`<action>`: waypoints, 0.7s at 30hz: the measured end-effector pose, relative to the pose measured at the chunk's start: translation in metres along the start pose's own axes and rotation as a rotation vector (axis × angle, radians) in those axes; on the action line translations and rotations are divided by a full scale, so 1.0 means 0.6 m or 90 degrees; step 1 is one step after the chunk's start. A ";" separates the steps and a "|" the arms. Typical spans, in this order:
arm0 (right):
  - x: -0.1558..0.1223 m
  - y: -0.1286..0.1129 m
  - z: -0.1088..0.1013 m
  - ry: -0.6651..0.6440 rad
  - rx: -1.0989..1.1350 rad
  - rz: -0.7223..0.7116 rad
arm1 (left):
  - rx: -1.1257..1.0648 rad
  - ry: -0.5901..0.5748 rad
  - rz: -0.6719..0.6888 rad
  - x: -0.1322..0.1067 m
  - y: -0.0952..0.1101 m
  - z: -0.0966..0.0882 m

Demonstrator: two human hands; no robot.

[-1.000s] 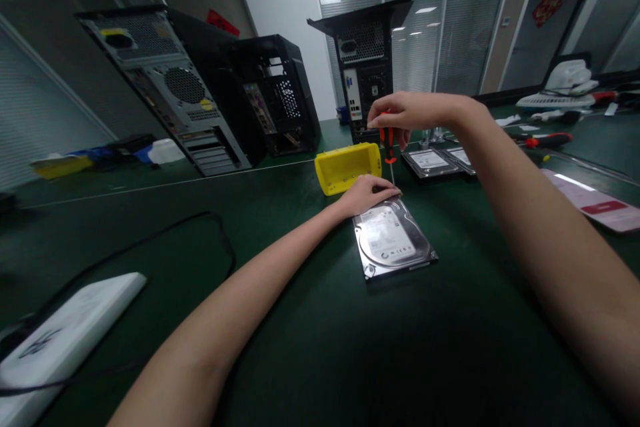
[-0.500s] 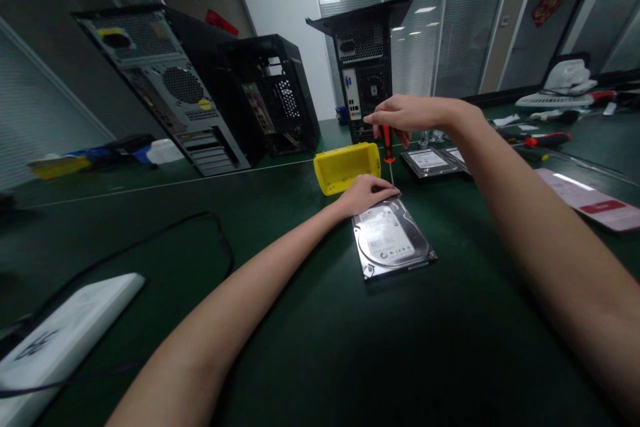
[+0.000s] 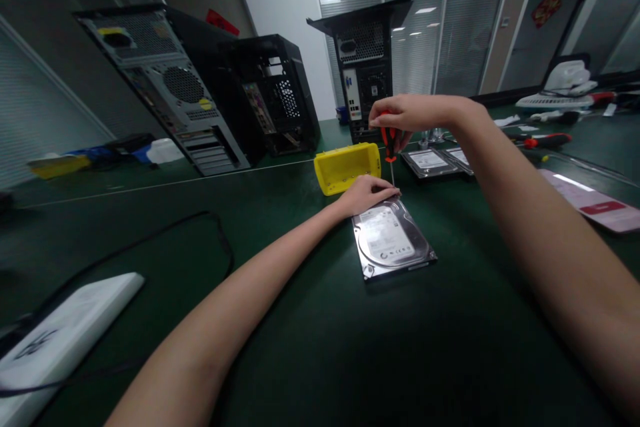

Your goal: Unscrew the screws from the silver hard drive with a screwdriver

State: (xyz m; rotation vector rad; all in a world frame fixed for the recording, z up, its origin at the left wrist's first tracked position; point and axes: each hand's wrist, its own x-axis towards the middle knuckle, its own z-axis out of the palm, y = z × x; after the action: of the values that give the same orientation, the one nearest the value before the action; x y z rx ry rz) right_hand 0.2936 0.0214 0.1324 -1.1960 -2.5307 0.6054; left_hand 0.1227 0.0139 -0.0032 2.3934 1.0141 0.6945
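A silver hard drive (image 3: 387, 233) lies flat on the dark green table, its white label facing up. Across its far end my left hand (image 3: 367, 195) is pressed, gripping the drive, with fingertips close to the far right corner. My right hand (image 3: 395, 117) is closed round the top of a red and black screwdriver (image 3: 389, 147). The screwdriver stands nearly upright, and its shaft reaches down to that far corner beside my left fingertips. The exact contact of the tip is too small to make out.
Just behind the drive stands a yellow tray (image 3: 345, 170) with small bits inside. More hard drives (image 3: 429, 161) lie at right, near pliers (image 3: 547, 140) and a pink-white card (image 3: 595, 203). Computer cases (image 3: 185, 87) line the back. A white power strip (image 3: 65, 327) and black cable (image 3: 165, 233) lie left.
My right hand has turned and shifted slightly to the right on the screwdriver handle, uncovering more of its red part. My left hand and the hard drive have stayed in place.
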 end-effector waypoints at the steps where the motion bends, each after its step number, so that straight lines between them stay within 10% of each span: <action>1: 0.001 0.002 0.001 -0.001 0.000 -0.006 | -0.002 0.000 0.002 0.000 0.000 0.000; 21: 0.000 0.004 -0.002 0.056 -0.111 0.073 | -0.001 -0.020 -0.003 0.002 -0.001 -0.001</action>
State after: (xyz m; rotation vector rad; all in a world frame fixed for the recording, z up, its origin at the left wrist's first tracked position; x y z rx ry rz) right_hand 0.2959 0.0234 0.1325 -1.4021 -2.4955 0.3546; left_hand 0.1229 0.0150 -0.0028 2.3930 1.0054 0.6540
